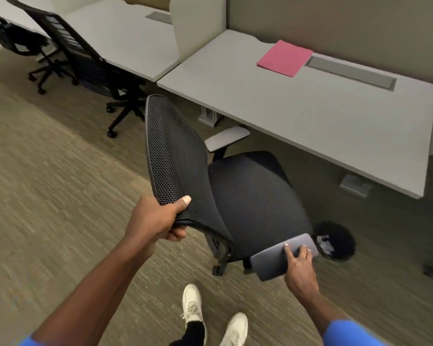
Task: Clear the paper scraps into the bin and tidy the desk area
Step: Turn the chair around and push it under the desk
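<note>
A black mesh office chair (248, 196) stands on the carpet in front of the grey desk (310, 116), turned partly sideways. My left hand (158, 218) grips the lower edge of its mesh backrest (173, 151). My right hand (300, 268) rests on the chair's near grey armrest (273, 263), fingers curled over its pad. A pink folder (285, 57) lies on the desk near the back. A small black bin (335, 239) sits on the floor just right of the chair, with something pale inside it. No paper scraps show on the desk.
Two more black chairs (90, 68) stand at the neighbouring desk (125, 38) to the left. A grey cable tray (350, 73) is set into the desk behind the folder. Partition panels (335, 23) back the desks. My white shoes (210, 318) are on the carpet below.
</note>
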Motion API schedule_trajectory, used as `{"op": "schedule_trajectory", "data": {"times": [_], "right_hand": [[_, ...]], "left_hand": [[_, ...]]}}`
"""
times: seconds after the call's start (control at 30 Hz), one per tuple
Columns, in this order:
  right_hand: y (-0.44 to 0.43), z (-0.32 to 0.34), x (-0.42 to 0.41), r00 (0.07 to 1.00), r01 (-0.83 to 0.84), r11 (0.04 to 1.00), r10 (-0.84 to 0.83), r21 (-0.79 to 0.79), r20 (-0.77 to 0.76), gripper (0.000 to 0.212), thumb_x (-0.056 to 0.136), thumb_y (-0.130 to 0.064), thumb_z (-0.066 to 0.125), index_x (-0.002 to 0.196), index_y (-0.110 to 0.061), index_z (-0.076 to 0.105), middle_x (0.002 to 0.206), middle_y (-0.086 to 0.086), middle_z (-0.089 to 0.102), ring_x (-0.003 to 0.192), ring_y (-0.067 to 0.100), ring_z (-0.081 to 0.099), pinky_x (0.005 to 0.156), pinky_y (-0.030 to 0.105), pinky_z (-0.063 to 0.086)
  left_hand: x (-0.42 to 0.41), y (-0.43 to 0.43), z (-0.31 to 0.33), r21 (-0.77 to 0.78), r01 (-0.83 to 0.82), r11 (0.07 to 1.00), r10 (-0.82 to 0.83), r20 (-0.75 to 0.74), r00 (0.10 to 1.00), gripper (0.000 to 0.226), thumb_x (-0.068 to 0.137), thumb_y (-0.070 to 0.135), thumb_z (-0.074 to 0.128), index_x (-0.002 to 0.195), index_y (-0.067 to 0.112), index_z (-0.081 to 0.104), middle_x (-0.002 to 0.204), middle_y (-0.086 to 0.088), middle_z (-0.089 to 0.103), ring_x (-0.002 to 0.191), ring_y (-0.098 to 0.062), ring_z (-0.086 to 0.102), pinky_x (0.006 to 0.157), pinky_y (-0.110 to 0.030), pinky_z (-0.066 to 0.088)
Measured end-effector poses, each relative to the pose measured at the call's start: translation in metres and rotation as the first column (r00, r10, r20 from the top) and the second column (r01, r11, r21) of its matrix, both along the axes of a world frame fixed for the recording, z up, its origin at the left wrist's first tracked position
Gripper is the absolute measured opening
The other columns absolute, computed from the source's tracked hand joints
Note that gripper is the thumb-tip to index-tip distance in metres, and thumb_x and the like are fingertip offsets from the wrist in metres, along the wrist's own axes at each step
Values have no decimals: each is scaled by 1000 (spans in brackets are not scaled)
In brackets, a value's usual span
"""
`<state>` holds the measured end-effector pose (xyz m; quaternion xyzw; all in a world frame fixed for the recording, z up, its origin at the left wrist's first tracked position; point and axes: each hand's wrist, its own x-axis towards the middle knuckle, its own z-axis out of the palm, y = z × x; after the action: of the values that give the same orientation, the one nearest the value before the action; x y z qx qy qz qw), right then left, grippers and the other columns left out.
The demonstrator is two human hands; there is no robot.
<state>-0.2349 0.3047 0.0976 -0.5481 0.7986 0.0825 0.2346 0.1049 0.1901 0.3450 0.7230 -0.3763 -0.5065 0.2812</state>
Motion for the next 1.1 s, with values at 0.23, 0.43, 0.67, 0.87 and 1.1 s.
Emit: {"op": "schedule_trajectory", "data": {"times": [0.23,0.43,0.67,0.87,1.1], "right_hand": [[-13,27,17,972,127,991,-115,-46,203,74,93,-15,59,163,-20,35,148,20,46,141,39,43,115,42,44],[-18,54,47,896,152,964,-42,-217,442,79,81,-24,81,153,-28,51,149,3,56,139,24,56,114,31,45],[9,77,74,870,354,809,-100,-469,483,70,72,-8,82,140,-18,64,138,-1,69,127,20,66,110,38,52],[42,124,102,875,460,626,-197,-629,443,79,72,-8,90,145,-15,58,139,1,67,126,21,66,104,43,56],[57,172,157,906,413,390,-268,-823,328,83,79,-15,87,152,-10,48,151,4,55,142,21,53,118,42,46]], "left_hand": [[-23,31,-2,59,108,992,-95,-193,977,35,86,31,87,103,1,79,89,-12,85,72,-25,82,66,-44,69],[-13,7,-7,21,88,996,-81,-215,973,34,88,29,86,109,3,78,96,-10,85,90,-32,83,70,-45,69],[15,-27,-11,-39,104,994,-108,-104,989,45,86,40,87,111,6,71,105,-18,83,78,-26,81,77,-46,67],[51,-55,-14,-288,476,831,-215,623,752,137,75,84,70,166,3,7,176,-26,1,166,-40,5,132,-55,20],[66,-74,-24,-203,818,538,-357,824,439,111,83,99,18,158,22,46,179,-11,16,168,-27,-9,132,-60,-13]]}}
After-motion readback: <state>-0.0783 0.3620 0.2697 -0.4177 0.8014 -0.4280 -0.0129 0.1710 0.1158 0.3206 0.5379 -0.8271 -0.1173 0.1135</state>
